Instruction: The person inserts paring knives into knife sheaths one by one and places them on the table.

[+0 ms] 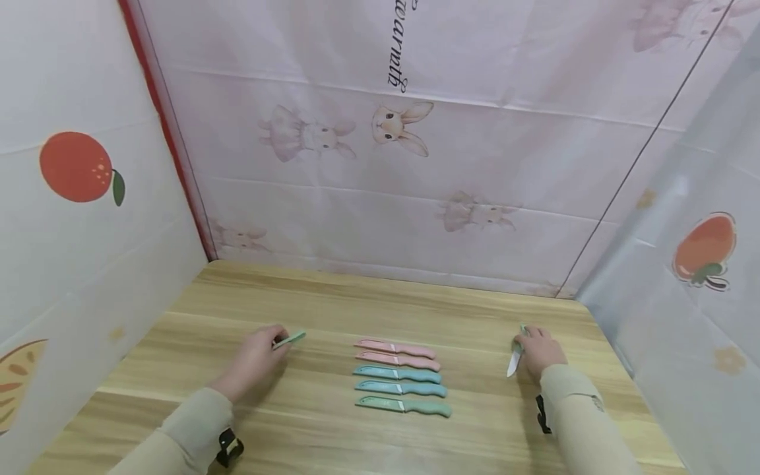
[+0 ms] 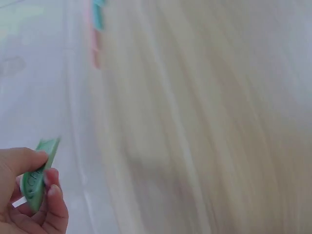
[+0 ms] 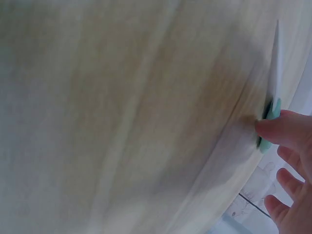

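Observation:
My left hand (image 1: 256,357), on the left of the table, pinches a small green knife sheath (image 2: 35,183) between thumb and fingertips. To the right, my right hand (image 1: 541,353) has its thumb on the green handle of a paring knife (image 3: 276,73), low at the tabletop. The bare pale blade (image 1: 514,364) points toward the near side. Its other fingers are spread away from the handle in the right wrist view. Between the hands lies a row of sheathed knives: two pink (image 1: 396,359), two blue (image 1: 400,388) and one green (image 1: 404,405) nearest me.
The wood-grain table (image 1: 320,435) is bounded by printed sheets: a pink one with rabbits (image 1: 332,218) behind, and white ones with fruit on the left (image 1: 53,264) and right (image 1: 671,316). Black straps (image 1: 229,447) show at both wrists.

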The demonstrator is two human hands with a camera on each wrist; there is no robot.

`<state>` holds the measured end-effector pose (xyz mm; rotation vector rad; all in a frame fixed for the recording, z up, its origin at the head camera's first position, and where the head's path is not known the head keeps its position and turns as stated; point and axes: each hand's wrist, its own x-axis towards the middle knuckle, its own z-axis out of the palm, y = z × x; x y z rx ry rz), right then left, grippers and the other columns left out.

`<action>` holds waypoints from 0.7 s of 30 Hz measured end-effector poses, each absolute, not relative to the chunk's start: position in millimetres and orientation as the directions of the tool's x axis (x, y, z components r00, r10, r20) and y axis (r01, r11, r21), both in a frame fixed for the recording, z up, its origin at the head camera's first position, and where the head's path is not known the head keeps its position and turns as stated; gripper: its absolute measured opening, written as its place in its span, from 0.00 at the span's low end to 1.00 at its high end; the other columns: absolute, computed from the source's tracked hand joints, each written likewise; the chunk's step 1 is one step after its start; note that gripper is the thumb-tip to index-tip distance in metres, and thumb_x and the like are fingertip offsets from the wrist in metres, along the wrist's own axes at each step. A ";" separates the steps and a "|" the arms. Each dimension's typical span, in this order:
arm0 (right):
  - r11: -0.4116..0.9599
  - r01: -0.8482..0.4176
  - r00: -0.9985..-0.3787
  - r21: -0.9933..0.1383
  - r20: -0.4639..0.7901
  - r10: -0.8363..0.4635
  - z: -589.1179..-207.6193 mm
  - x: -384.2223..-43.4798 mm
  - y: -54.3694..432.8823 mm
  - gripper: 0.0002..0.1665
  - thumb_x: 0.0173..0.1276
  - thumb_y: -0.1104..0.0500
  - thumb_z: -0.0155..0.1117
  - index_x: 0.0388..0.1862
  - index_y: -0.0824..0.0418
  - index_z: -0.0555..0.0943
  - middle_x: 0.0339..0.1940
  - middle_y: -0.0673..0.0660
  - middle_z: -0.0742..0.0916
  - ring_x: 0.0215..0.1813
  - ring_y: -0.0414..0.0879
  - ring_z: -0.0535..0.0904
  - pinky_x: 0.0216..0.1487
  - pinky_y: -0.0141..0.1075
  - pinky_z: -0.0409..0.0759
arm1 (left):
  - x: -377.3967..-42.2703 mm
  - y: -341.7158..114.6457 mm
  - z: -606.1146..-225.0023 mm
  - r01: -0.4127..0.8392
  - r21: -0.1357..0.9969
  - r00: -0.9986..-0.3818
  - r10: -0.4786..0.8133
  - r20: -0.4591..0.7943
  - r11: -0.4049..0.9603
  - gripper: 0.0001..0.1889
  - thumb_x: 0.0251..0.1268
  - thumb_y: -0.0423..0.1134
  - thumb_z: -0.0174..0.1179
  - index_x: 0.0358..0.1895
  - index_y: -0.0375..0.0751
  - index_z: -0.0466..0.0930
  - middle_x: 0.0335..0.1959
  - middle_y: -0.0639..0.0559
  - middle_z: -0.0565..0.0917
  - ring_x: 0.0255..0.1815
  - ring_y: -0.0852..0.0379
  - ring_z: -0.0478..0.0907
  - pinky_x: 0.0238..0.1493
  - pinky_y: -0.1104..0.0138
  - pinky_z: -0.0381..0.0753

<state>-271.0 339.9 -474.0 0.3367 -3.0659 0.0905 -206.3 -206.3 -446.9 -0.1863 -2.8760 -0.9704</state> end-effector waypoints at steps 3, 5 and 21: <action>0.975 -0.217 -0.975 -0.047 0.066 -0.214 -475.0 -271.1 343.2 0.15 0.59 0.73 0.57 0.45 0.64 0.80 0.59 0.74 0.72 0.60 0.71 0.63 0.54 0.66 0.66 | -202.7 -195.3 -445.5 0.136 0.704 -0.989 0.052 0.140 0.697 0.04 0.61 0.37 0.62 0.32 0.41 0.80 0.25 0.56 0.78 0.25 0.59 0.69 0.25 0.69 0.70; 0.975 -0.216 -0.975 -0.051 0.070 -0.212 -475.4 -271.2 344.5 0.13 0.58 0.73 0.58 0.41 0.64 0.81 0.57 0.73 0.73 0.59 0.71 0.64 0.54 0.65 0.67 | -199.1 -188.6 -444.3 0.116 0.772 -0.992 0.033 0.122 0.626 0.05 0.59 0.38 0.64 0.32 0.41 0.81 0.25 0.55 0.78 0.25 0.59 0.69 0.25 0.69 0.70; 0.930 -0.230 -0.973 -0.287 0.040 -0.228 -472.3 -252.7 338.5 0.14 0.71 0.61 0.50 0.49 0.70 0.73 0.45 0.65 0.81 0.48 0.61 0.77 0.49 0.55 0.75 | -174.5 -135.3 -444.2 -0.105 0.994 -0.990 0.096 -0.102 -0.031 0.08 0.63 0.30 0.59 0.40 0.29 0.71 0.39 0.41 0.83 0.41 0.54 0.82 0.38 0.71 0.82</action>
